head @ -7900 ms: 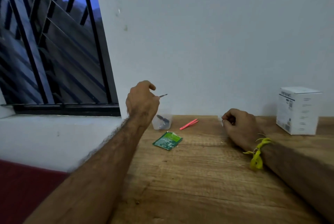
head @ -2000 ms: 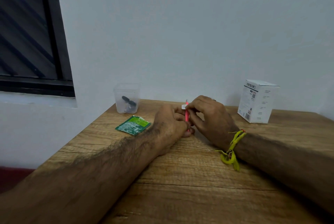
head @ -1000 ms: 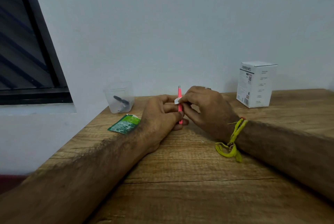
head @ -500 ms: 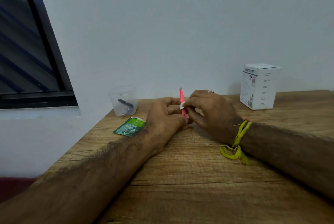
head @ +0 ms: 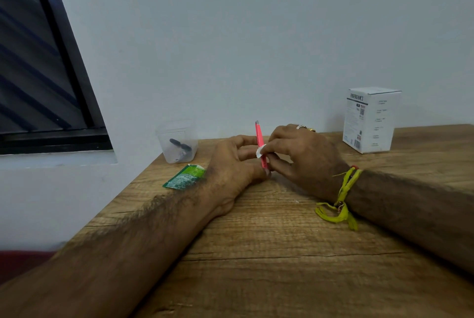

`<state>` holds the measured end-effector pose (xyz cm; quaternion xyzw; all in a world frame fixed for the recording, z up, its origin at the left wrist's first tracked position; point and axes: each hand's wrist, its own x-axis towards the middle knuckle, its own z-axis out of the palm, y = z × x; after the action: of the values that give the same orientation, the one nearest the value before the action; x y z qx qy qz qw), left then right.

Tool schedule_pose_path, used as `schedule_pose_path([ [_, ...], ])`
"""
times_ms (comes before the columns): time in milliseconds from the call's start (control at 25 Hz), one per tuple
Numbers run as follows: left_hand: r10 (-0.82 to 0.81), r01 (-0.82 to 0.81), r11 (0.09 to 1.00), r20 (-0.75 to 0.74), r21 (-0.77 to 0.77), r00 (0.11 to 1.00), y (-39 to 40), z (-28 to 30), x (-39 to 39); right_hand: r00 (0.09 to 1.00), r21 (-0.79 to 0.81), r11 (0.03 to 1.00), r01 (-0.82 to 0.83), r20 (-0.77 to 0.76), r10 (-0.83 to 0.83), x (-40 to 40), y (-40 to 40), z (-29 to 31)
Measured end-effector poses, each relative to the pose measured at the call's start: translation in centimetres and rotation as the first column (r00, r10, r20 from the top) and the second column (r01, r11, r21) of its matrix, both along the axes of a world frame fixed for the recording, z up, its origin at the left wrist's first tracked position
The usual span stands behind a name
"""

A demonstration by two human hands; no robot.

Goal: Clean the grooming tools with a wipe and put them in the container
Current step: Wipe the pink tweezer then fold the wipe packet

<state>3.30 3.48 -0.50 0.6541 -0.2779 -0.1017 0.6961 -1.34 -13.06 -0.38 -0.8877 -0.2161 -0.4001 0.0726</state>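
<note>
A pink pair of tweezers stands nearly upright over the wooden table. My left hand pinches its lower end. My right hand pinches a small white wipe round the middle of the tweezers. A clear plastic container stands at the table's far left corner, and a dark grooming tool lies inside it.
A torn green wipe sachet lies flat just left of my left wrist. A white cardboard box stands at the back right by the wall. A dark window frame is to the left, beyond the table's edge.
Since the earliest frame a tool went into the container and my left hand picked up the pink tweezers. Over the last second the wipe has slid lower along them.
</note>
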Motion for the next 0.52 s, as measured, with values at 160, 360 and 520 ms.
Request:
schedule_pose_path([
  [160,-0.019,0.018,1.000,-0.048,-0.025,0.999,-0.09,0.06,0.10,1.000,-0.008,1.000,0.003,-0.018,-0.003,-0.05,-0.13,0.03],
  [360,0.070,-0.079,0.996,-0.200,-0.038,0.977,-0.39,0.56,0.45,0.999,-0.041,0.999,-0.019,-0.031,0.018,-0.15,0.04,0.07],
  [520,0.134,-0.146,0.988,-0.186,-0.048,0.973,-0.59,0.30,0.45,0.999,-0.091,0.996,-0.011,0.030,0.014,-0.28,0.21,0.01],
])
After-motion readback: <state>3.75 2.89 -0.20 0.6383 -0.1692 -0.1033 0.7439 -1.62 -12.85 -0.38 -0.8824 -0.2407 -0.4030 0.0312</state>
